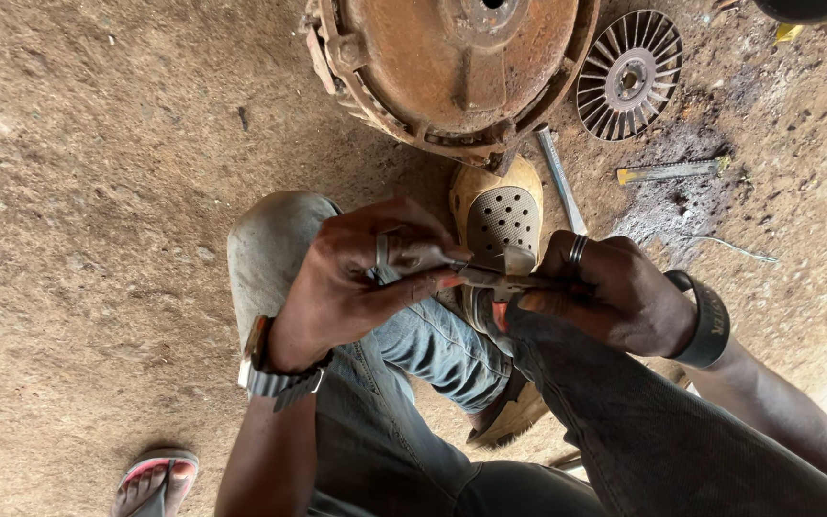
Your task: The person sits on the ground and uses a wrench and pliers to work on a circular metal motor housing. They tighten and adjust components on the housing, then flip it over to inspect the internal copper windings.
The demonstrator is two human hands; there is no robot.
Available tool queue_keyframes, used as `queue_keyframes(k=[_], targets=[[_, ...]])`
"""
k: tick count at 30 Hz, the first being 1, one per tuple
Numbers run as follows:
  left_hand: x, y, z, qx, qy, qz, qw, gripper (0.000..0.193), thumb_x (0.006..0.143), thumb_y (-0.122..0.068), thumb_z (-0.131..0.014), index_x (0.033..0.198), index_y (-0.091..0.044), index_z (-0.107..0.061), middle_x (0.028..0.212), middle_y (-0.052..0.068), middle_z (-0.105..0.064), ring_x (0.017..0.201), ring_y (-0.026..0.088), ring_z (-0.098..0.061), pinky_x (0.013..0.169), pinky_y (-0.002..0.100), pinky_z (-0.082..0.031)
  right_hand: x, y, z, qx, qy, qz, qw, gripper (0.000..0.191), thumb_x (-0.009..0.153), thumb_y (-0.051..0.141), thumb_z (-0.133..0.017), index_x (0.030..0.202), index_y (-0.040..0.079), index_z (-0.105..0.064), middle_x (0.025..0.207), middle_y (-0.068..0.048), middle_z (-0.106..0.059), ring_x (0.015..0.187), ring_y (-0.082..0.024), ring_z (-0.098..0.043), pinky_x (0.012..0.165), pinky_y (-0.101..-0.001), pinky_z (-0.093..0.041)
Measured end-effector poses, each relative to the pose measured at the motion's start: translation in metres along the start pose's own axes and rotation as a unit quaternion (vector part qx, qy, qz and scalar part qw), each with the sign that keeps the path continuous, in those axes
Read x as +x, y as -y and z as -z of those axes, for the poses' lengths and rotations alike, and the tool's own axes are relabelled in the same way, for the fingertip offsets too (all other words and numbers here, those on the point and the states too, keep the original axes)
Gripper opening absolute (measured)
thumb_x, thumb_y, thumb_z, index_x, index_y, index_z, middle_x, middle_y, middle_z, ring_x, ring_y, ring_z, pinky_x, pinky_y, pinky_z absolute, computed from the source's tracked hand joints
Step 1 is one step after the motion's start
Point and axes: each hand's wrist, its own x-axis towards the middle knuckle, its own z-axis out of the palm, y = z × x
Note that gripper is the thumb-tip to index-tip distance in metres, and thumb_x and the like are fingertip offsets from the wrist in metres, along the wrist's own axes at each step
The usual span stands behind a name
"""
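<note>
Here, at the centre of the frame, the left hand (351, 278) and the right hand (605, 292) are both closed around a small metal tool (490, 278) held between them over the knees. Just above sits a yellow perforated clog (500, 215); at the top edge lie a rusty round housing (452, 62) and a finned metal disc (629, 75).

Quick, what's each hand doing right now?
Left hand: closed, pinching one end of a small metal part.
Right hand: closed around the part's other end.
</note>
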Motion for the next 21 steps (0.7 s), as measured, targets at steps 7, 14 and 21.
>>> queue_keyframes(k=[7,14,21], targets=[[0.004,0.014,-0.041,-0.130,-0.115,0.111,0.979,0.034,0.118,-0.021,-0.039,0.143,0.000,-0.048,0.121,0.010,-0.064,0.098,0.012,-0.063,0.084,0.029,-0.056,0.015,0.006,-0.026,0.125,-0.067,-0.135,0.981,0.026,0.098,0.025,-0.066,0.106,0.002,-0.071,0.054,0.000,-0.055,0.044,-0.007,-0.043,0.041,-0.0281,-0.031],[0.022,-0.018,-0.052,-0.026,-0.134,0.097,0.986,0.046,0.122,-0.035,-0.031,0.146,0.000,-0.050,0.126,0.011,-0.063,0.109,0.017,-0.064,0.098,0.031,-0.054,0.020,0.008,-0.030,0.183,-0.068,-0.197,0.961,0.041,0.101,0.037,-0.060,0.084,0.001,-0.071,0.057,0.000,-0.056,0.046,-0.007,-0.045,0.042,-0.0278,-0.036],[0.013,0.002,-0.049,0.001,-0.032,0.037,0.999,0.039,0.108,-0.008,-0.062,0.143,-0.008,-0.046,0.125,0.013,-0.064,0.110,0.021,-0.066,0.094,0.036,-0.058,0.009,0.003,-0.031,0.330,-0.080,-0.211,0.917,0.043,0.103,0.036,-0.061,0.081,0.000,-0.065,0.060,0.000,-0.052,0.048,-0.007,-0.041,0.044,-0.0279,-0.032]])
